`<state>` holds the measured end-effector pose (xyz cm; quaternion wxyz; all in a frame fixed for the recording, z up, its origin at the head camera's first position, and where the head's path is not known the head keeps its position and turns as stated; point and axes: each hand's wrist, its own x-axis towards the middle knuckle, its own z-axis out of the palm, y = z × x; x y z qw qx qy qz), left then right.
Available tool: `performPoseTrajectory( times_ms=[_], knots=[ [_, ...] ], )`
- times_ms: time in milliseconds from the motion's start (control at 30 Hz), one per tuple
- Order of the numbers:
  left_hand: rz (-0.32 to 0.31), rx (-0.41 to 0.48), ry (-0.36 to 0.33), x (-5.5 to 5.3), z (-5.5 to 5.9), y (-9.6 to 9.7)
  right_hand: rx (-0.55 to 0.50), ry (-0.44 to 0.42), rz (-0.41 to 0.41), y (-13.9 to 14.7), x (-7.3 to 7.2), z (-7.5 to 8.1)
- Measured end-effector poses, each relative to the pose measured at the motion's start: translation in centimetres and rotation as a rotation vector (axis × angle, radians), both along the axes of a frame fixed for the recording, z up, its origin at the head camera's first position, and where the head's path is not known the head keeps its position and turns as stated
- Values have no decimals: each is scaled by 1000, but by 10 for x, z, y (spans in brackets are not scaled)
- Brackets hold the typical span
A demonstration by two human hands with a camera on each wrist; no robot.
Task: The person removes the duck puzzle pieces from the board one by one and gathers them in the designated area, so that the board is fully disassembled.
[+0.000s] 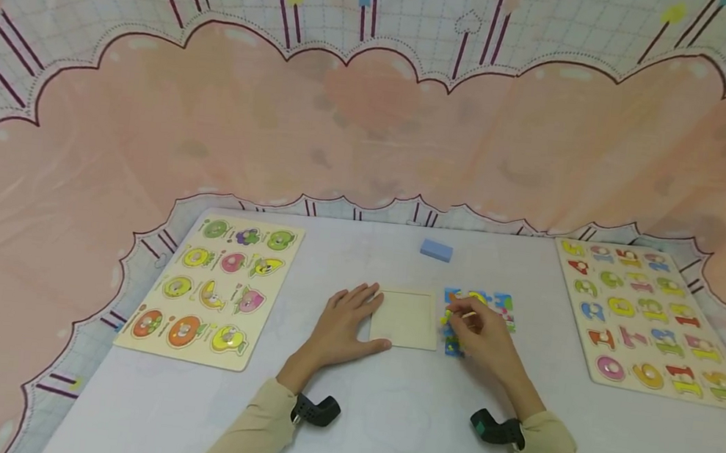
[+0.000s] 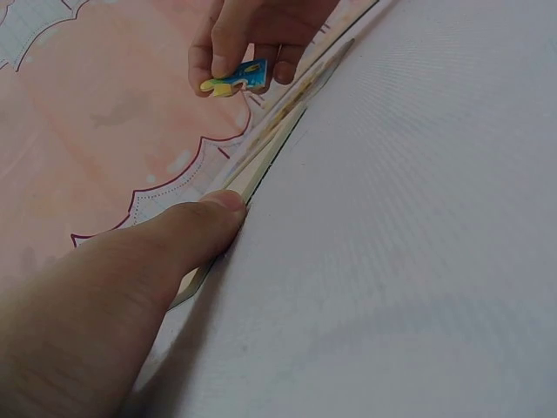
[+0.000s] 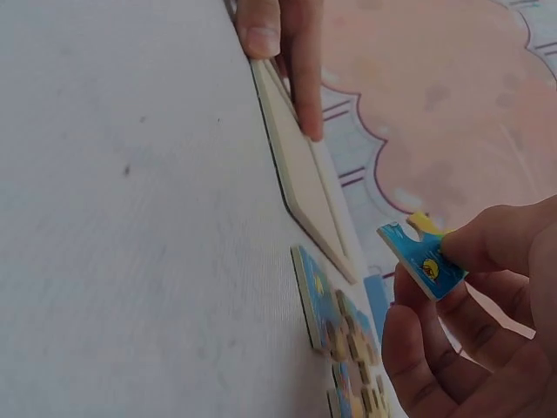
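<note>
A shallow wooden puzzle tray (image 1: 405,321) lies bare in the middle of the table. My left hand (image 1: 344,324) rests on its left side with fingers spread; in the left wrist view the thumb (image 2: 224,202) touches the tray's near edge. Between thumb and fingers my right hand (image 1: 481,335) pinches a blue and yellow jigsaw piece (image 3: 428,261), raised above the table. Several other colourful jigsaw pieces (image 1: 502,302) lie on the table right of the tray, partly hidden under the right hand.
A blue block (image 1: 436,250) sits behind the tray. On the left lies a board of fruit shapes (image 1: 210,292); on the right, a board of number-like shapes (image 1: 652,323). A patterned cloth (image 1: 373,131) hangs behind the white table (image 1: 402,422).
</note>
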<state>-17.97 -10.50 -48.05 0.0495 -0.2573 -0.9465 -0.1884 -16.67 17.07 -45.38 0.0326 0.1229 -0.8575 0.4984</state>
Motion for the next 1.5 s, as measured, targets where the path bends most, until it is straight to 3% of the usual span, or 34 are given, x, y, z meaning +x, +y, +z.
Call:
performPoseTrajectory(
  times_ms=[400, 800, 1100, 1500],
  knots=[
    [-9, 12, 5, 1, -4, 1, 92, -15, -79, 22, 13, -5],
    [-14, -19, 24, 2, -5, -7, 98, -14, -115, 36, 20, -16],
    [16, 8, 35, 2, -1, -10, 110, 35, -85, 48, 11, -13],
    [-8, 25, 19, 0, 0, -1, 211, -43, -42, 80, 14, -5]
  ],
)
